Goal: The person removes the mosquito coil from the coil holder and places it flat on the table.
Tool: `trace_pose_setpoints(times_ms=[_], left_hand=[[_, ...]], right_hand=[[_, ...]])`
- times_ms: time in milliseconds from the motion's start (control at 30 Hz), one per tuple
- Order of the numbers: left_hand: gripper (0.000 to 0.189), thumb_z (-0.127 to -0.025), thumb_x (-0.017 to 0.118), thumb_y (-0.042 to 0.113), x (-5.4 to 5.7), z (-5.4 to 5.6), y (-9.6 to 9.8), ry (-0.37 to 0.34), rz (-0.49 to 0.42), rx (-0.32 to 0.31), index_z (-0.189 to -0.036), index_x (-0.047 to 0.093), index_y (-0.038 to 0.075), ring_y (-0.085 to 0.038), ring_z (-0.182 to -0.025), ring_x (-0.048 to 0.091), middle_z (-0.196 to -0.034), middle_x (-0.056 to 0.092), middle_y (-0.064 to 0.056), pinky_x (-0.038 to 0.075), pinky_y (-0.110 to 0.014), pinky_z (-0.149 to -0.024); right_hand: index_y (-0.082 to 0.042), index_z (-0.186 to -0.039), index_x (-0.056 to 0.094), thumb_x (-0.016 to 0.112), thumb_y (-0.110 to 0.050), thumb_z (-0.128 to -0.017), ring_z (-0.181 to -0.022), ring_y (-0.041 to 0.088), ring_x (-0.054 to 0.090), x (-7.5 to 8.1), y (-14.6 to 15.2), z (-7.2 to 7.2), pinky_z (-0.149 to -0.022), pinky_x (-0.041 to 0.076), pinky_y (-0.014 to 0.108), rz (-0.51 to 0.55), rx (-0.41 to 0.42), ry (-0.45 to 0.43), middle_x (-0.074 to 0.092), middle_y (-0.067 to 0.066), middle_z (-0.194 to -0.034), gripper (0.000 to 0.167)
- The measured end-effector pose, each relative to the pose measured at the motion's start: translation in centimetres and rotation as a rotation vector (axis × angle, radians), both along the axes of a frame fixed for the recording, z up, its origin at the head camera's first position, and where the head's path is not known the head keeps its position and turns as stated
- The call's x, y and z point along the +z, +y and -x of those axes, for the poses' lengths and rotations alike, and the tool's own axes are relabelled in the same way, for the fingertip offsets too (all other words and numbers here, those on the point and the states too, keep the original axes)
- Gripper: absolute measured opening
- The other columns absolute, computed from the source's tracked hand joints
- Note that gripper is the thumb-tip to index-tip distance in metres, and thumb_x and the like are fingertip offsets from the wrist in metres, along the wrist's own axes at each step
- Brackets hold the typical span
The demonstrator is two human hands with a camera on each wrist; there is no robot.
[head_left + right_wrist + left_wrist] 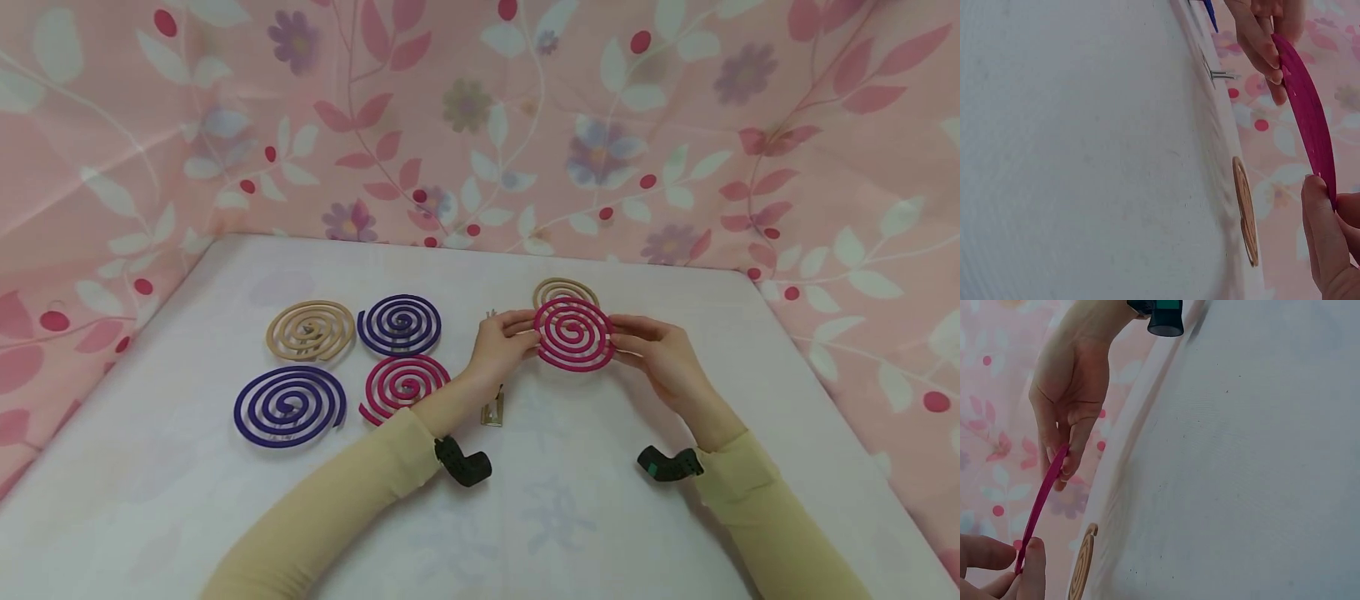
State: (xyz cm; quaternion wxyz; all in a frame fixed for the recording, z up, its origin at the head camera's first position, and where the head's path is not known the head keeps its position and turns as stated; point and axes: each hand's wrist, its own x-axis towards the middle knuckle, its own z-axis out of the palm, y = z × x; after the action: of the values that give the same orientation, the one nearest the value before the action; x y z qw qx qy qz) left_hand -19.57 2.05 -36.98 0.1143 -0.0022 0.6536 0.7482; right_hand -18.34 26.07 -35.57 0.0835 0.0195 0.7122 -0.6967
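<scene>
A pink mosquito coil is raised off the table between both hands. My left hand pinches its left edge, and my right hand pinches the right edge. Both wrist views show the coil nearly edge-on, with thumb and fingers on its rim at each end. Just behind it, a tan coil lies flat on the white table, partly covered by the pink one. Under my left forearm sits a thin metal coil stand; another stand is mostly hidden by the left hand.
At the left, several coils rest on metal stands: a tan coil, a purple coil, a larger purple coil and a pink coil partly behind my left arm. A floral cloth hangs behind the table.
</scene>
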Motion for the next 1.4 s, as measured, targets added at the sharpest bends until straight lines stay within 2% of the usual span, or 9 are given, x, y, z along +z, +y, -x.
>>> trace_pose_setpoints(times_ms=[133,233,433,567,733,933,1200,1400], left_hand=[[0.036,-0.096,0.06,0.0,-0.2,0.2,0.7,0.026,0.038,-0.004,-0.132,0.059,-0.003,-0.026,-0.107,0.069,-0.126,0.066,-0.02,0.059,-0.032,-0.087],[0.037,-0.094,0.061,-0.002,-0.1,0.2,1.3,0.055,0.068,0.016,-0.131,0.06,-0.003,-0.027,-0.105,0.07,-0.125,0.067,-0.019,0.06,-0.031,-0.085],[0.037,-0.091,0.063,-0.001,-0.1,-0.4,2.3,0.185,0.231,0.066,-0.128,0.064,-0.001,-0.023,-0.1,0.072,-0.121,0.069,-0.017,0.061,-0.027,-0.078],[0.037,-0.091,0.063,0.001,-0.4,-0.9,2.8,0.205,0.278,0.092,-0.128,0.064,0.001,-0.019,-0.095,0.071,-0.119,0.071,-0.015,0.06,-0.024,-0.076],[0.039,-0.093,0.063,0.006,-0.6,-1.8,3.5,0.152,0.272,0.109,-0.131,0.062,0.001,-0.02,-0.1,0.072,-0.123,0.07,-0.013,0.06,-0.028,-0.083],[0.046,-0.094,0.061,0.008,-0.8,-2.8,4.1,0.102,0.252,0.089,-0.138,0.055,-0.003,-0.023,-0.111,0.069,-0.128,0.067,-0.017,0.057,-0.031,-0.093],[0.057,-0.097,0.056,0.009,-1.5,-3.4,4.3,0.041,0.221,0.071,-0.148,0.038,-0.007,-0.026,-0.128,0.059,-0.143,0.055,-0.02,0.049,-0.035,-0.104],[0.057,-0.096,0.055,0.008,-1.6,-3.6,4.3,-0.011,0.225,0.101,-0.15,0.039,-0.003,-0.024,-0.129,0.057,-0.149,0.05,-0.016,0.05,-0.035,-0.104]], right_hand=[[0.012,-0.141,0.044,0.063,-0.007,-0.097,-0.096,0.003,0.067,-0.4,0.8,0.3,-0.084,0.058,0.021,-0.049,0.006,-0.006,0.069,-0.008,-0.107,0.051],[0.013,-0.141,0.045,0.064,-0.006,-0.097,-0.096,0.003,0.067,-0.6,1.3,0.5,-0.083,0.058,0.021,-0.052,0.007,-0.012,0.07,-0.009,-0.105,0.051],[0.012,-0.141,0.045,0.063,-0.007,-0.097,-0.098,0.004,0.068,-0.5,1.8,0.6,-0.084,0.059,0.023,-0.065,-0.003,-0.01,0.069,-0.008,-0.107,0.051],[0.01,-0.142,0.046,0.062,-0.01,-0.099,-0.098,0.004,0.067,-0.5,2.1,0.6,-0.084,0.059,0.023,-0.137,-0.009,-0.025,0.066,-0.009,-0.109,0.05],[0.009,-0.141,0.048,0.063,-0.013,-0.099,-0.094,0.003,0.068,-0.8,2.5,0.8,-0.081,0.06,0.025,-0.202,-0.008,-0.058,0.068,-0.012,-0.104,0.05],[0.012,-0.139,0.048,0.067,-0.012,-0.096,-0.089,0.003,0.069,-1.5,2.8,1.1,-0.079,0.06,0.024,-0.196,0.004,-0.061,0.072,-0.012,-0.097,0.053],[0.014,-0.138,0.048,0.067,-0.007,-0.095,-0.088,0.003,0.069,-2.0,2.5,1.0,-0.079,0.06,0.025,-0.194,-0.005,-0.049,0.07,-0.008,-0.099,0.052],[0.018,-0.135,0.047,0.069,-0.003,-0.092,-0.084,0.004,0.07,-2.6,2.1,1.2,-0.078,0.06,0.024,-0.16,-0.028,-0.045,0.072,-0.008,-0.094,0.053]])
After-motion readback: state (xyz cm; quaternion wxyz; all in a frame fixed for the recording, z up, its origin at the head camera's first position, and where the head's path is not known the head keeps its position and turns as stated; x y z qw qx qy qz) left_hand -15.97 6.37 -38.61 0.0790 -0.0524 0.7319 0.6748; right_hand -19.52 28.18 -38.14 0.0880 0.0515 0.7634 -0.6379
